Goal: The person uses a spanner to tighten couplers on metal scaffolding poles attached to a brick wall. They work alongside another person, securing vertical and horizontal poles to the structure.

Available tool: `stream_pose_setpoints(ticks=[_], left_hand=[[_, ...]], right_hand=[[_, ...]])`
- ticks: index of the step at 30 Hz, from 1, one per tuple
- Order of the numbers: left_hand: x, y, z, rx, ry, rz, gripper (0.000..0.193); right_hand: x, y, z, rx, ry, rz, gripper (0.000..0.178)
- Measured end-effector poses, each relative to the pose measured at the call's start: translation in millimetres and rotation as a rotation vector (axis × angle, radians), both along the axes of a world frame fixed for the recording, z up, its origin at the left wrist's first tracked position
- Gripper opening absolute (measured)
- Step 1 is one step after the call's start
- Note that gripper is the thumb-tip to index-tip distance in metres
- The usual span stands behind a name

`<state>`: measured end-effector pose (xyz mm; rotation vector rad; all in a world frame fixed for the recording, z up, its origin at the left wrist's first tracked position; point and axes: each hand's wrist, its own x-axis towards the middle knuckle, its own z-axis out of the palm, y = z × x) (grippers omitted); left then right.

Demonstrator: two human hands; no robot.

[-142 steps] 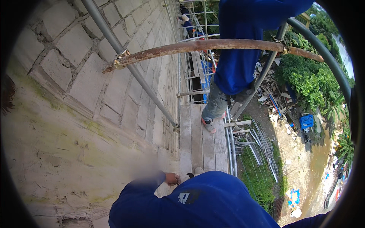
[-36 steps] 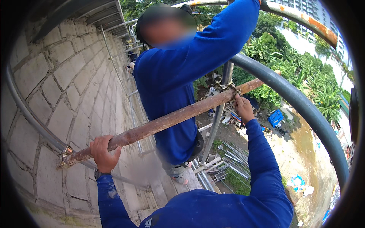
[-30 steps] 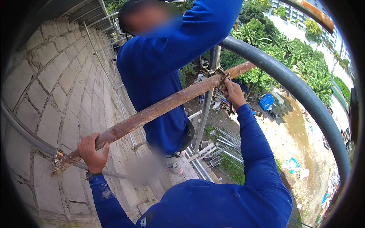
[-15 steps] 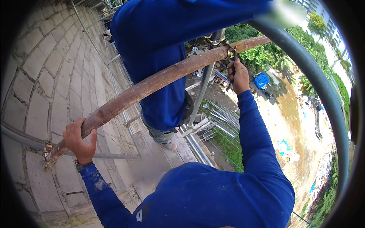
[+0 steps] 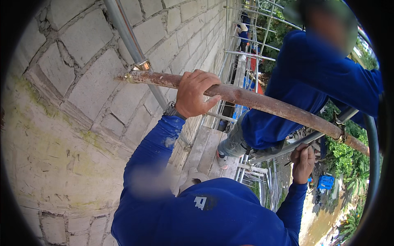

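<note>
1. Pipe, rusty and brown (image 5: 262,101), runs across the upper view from beside the block wall (image 5: 90,86) on the left to the greenery (image 5: 349,153) on the right, passing in front of a co-worker in a blue top (image 5: 283,94).
2. Near its left end, a metal clamp (image 5: 142,65) sits where it crosses a grey pole (image 5: 123,30); whether that end touches the wall, I cannot tell.
3. The left hand (image 5: 197,93) grasps the pipe from above, fingers wrapped over it (a watch (image 5: 170,109) circles the wrist).
4. The right hand (image 5: 303,162) is below the pipe and apart from it, fingers curled around a slim dark tool (image 5: 288,163), largely hidden.
5. Another clamp (image 5: 342,138) joins the pipe near its right end, above and to the right of that hand.
6. Wooden planks (image 5: 205,147) lie below, beside the wall.
</note>
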<state>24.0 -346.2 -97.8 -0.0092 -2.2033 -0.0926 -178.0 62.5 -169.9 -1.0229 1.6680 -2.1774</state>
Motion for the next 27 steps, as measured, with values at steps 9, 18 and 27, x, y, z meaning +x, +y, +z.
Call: stream_pose_setpoints(ticks=[9,18,27], left_hand=[[31.3,133.5,-93.3,1.015,-0.195,-0.7,0.041],[100.8,77.1,-86.5,1.42,-0.213,-0.656,0.052],[169.3,-34.5,-82.8,0.93,0.289,0.124,0.039]], right_hand=[[93.8,-151.6,33.6,-0.143,-0.036,0.79,0.041],[119.0,-237.1,52.8,0.066,0.475,0.736,0.041],[114.4,-287.7,132.2,0.213,1.242,0.268,0.043]])
